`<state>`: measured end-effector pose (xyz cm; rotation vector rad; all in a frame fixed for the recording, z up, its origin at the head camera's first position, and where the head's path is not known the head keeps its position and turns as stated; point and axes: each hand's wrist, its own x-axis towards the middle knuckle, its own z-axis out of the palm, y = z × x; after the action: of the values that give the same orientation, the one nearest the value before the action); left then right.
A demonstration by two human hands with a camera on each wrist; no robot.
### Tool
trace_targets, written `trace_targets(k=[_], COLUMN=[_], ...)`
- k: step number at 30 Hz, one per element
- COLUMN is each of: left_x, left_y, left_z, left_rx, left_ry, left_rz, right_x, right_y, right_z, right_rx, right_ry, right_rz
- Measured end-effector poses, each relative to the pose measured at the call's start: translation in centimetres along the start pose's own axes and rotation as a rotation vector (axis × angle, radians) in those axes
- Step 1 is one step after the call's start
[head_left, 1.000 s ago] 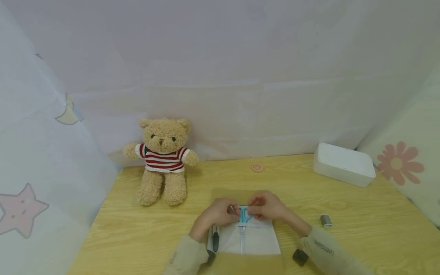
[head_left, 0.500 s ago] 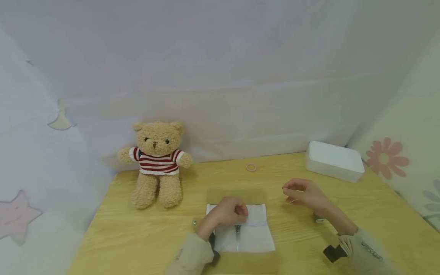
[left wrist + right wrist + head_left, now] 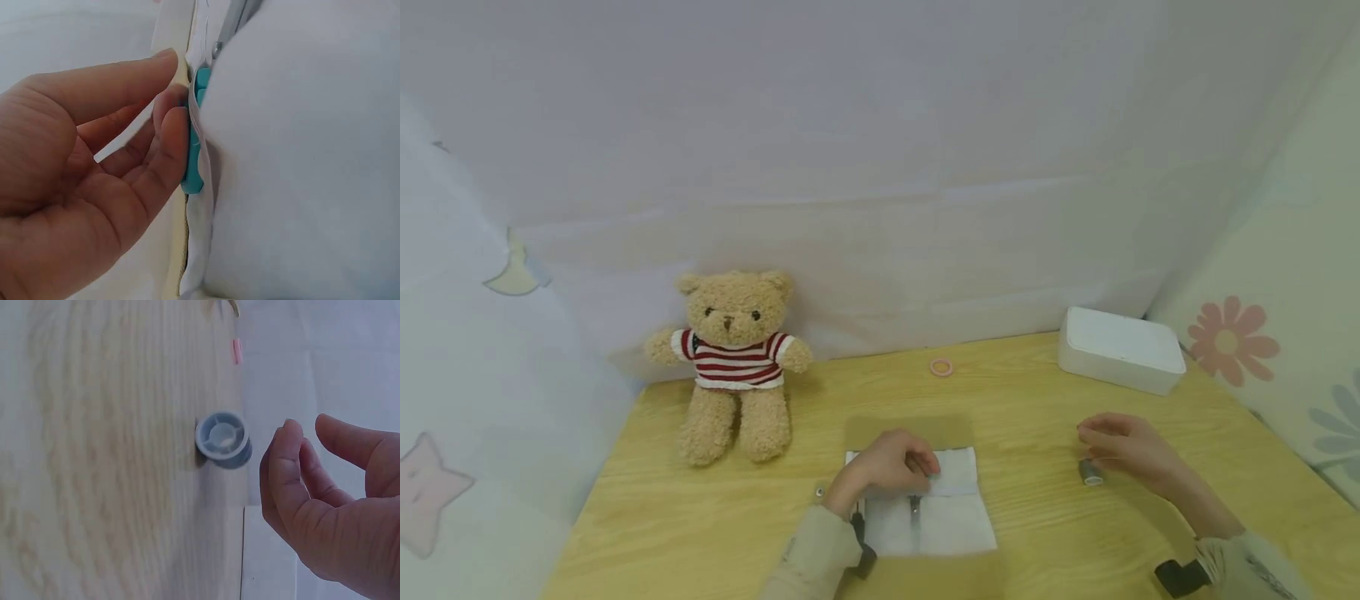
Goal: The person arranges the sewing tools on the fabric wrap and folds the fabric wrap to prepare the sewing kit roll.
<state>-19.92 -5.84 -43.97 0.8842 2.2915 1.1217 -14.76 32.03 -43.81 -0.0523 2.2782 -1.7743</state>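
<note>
My left hand [image 3: 891, 462] lies over the white cloth pouch [image 3: 958, 521], its fingertips right against the teal handles [image 3: 194, 159] of a pair of scissors. The handles sit inside the cloth fold, partly covered by it, and the metal blades [image 3: 915, 527] point toward me. Thumb and fingers stay loosely bent, not closed round anything. My right hand [image 3: 1127, 450] hovers beside a grey thread spool [image 3: 1090, 472] on the table. In the right wrist view the spool's ribbed end [image 3: 223, 435] faces the camera, apart from the fingertips, with nothing between thumb and fingers.
A teddy bear [image 3: 735, 367] in a striped sweater sits at the back left. Behind the pouch lies a pink ring [image 3: 941, 367]; a white box [image 3: 1122, 350] stands back right. A black-handled tool [image 3: 858, 525] is half hidden by my left wrist. A small silvery object [image 3: 819, 492] lies left.
My right hand has left the scissors handles and moved right, to beside the spool. My left hand has stayed at the pouch, now over the handles. The head view has shifted slightly.
</note>
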Motion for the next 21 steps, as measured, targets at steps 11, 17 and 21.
trace_targets(k=[11, 17, 21], left_x=[0.0, -0.1, 0.0], left_y=[0.3, 0.9, 1.0], left_z=[0.5, 0.8, 0.9], left_rx=[0.128, 0.165, 0.184], left_ry=[0.018, 0.027, 0.027], left_rz=[-0.017, -0.033, -0.035], right_x=[-1.1, -1.0, -1.0], right_y=[1.7, 1.7, 1.6], right_z=[-0.8, 0.0, 0.2], right_rx=[-0.096, -0.188, -0.245], right_ry=[-0.04, -0.029, -0.011], right_rz=[0.121, 0.121, 0.112])
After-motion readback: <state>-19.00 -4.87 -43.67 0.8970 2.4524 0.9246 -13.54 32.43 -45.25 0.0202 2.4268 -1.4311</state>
